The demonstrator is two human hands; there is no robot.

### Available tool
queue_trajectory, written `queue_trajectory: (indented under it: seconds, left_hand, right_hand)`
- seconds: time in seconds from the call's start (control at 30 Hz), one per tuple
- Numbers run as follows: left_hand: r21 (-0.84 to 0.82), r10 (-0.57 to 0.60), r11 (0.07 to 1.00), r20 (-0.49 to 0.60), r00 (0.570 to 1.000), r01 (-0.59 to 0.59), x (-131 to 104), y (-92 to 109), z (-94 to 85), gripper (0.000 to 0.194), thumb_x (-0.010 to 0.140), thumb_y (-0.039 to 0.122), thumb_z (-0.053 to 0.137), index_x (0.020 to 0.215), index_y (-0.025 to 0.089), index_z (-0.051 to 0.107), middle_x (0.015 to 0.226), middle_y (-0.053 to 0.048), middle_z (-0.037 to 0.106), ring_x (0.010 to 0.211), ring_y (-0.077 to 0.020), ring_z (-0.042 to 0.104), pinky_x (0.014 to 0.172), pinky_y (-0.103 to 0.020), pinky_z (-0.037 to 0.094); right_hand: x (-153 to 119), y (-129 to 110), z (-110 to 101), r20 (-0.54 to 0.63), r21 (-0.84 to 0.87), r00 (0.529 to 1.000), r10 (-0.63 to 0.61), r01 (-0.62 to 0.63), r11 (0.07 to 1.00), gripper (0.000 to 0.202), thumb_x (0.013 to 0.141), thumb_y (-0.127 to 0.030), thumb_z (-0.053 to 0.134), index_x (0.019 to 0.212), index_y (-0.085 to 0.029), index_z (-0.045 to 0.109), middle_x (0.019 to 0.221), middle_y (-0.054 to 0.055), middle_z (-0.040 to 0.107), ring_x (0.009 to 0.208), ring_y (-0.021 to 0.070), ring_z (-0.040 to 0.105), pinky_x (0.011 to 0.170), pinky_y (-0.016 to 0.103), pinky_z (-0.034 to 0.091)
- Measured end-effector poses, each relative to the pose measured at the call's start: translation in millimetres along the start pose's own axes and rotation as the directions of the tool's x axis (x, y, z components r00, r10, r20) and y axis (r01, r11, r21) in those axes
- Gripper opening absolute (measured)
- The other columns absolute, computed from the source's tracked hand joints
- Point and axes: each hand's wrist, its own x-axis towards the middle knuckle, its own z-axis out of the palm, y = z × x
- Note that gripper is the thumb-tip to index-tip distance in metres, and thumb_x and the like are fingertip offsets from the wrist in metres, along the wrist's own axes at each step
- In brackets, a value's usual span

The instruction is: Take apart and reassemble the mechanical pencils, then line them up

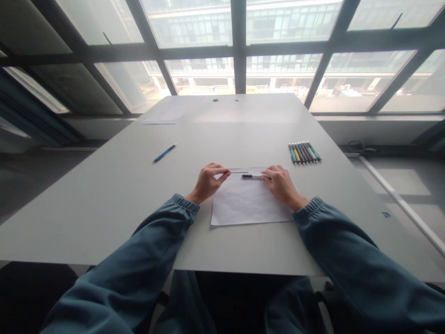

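My left hand [209,181] is closed in a pinch on one end of a thin dark stick [239,172], which points right above the top edge area of a white paper sheet [246,204]. Just below the stick's right end lies a pen [247,176] with a dark end and a lighter barrel. The fingers of my right hand [280,183] are closed round the right end of that pen, over the upper right part of the paper. The two hands are apart.
A blue pen [164,153] lies on the white table [104,204] at the left. Several pens [305,153] form a row beyond my right hand. More paper [163,113] lies at the far left. Windows stand behind the table.
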Motion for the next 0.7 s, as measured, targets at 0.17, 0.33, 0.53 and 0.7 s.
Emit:
queue_trajectory:
  seconds: [0.17, 0.33, 0.53, 0.7]
  left_hand:
    - [0.016, 0.004, 1.0, 0.0, 1.0, -0.004, -0.2, 1.7, 0.3, 0.017, 0.094, 0.032, 0.065, 0.088, 0.022, 0.078, 0.087, -0.004, 0.076, 0.083, -0.0194, 0.065, 0.083, -0.034, 0.052]
    - [0.051, -0.036, 0.998, -0.075, 0.997, 0.04, 1.9, -3.6, -5.2, 0.018, 0.094, 0.033, 0.065, 0.088, 0.021, 0.078, 0.087, -0.004, 0.076, 0.084, -0.0198, 0.066, 0.084, -0.034, 0.052]
    - [0.064, -0.016, 0.998, -0.117, 0.993, 0.024, 2.7, -6.4, -8.5, 0.018, 0.094, 0.031, 0.065, 0.087, 0.02, 0.078, 0.085, -0.004, 0.075, 0.084, -0.0194, 0.065, 0.084, -0.033, 0.051]
    - [0.074, 0.021, 0.997, -0.115, 0.993, -0.012, 2.8, -5.2, -5.9, 0.016, 0.093, 0.029, 0.067, 0.087, 0.019, 0.078, 0.085, -0.004, 0.076, 0.081, -0.0186, 0.065, 0.081, -0.032, 0.051]
  right_hand:
    - [0.5, 1.6, 0.1, 0.02, 0.01, 1.0, 0.014, -0.014, 1.0, 0.009, 0.091, -0.017, 0.066, 0.094, -0.02, 0.074, 0.096, 0.01, 0.071, 0.095, 0.0278, 0.059, 0.085, 0.043, 0.046]
    - [-1.1, 3.8, -8.0, -0.099, 0.09, 0.993, 0.057, -0.048, 0.995, 0.006, 0.089, -0.016, 0.067, 0.087, -0.02, 0.071, 0.089, 0.008, 0.069, 0.089, 0.0271, 0.059, 0.082, 0.042, 0.047]
    - [-3.9, 7.8, -15.5, -0.183, 0.171, 0.977, 0.109, -0.077, 0.982, 0.005, 0.088, -0.019, 0.066, 0.085, -0.02, 0.069, 0.087, 0.008, 0.067, 0.086, 0.0265, 0.059, 0.08, 0.041, 0.047]
    - [-4.1, 5.5, -17.2, -0.188, 0.179, 0.975, 0.115, -0.081, 0.98, 0.006, 0.088, -0.019, 0.064, 0.085, -0.02, 0.069, 0.085, 0.007, 0.065, 0.085, 0.0258, 0.059, 0.079, 0.04, 0.047]
